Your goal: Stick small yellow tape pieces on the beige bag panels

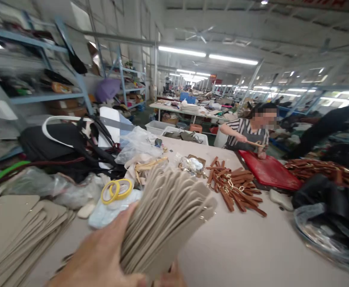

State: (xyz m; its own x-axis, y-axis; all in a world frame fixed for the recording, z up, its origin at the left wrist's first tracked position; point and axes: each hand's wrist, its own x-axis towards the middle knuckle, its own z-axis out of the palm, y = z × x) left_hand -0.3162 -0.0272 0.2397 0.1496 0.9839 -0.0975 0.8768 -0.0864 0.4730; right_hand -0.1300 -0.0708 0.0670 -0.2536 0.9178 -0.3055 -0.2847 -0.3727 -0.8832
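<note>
A thick stack of beige flat pieces (165, 219) stands tilted above the table, with small metal fittings at its right edge. My left hand (99, 251) is wrapped round the stack's lower left side, thumb along the bottom. At the stack's lower edge, by the bottom of the view, part of my right hand (171, 277) shows; its fingers are mostly hidden behind the stack. More beige pieces (15, 231) lie fanned out at the left. Yellow tape rolls (117, 191) rest on a pale blue bundle (111, 211) just behind my left hand.
Brown straps with metal rings (234, 183) lie on the table (237, 247). Across it, a person in a striped top (237, 127) holds a stick over a red board (270, 169). Black bags (54, 143) stand back left; a black bundle (330, 207) lies at the right.
</note>
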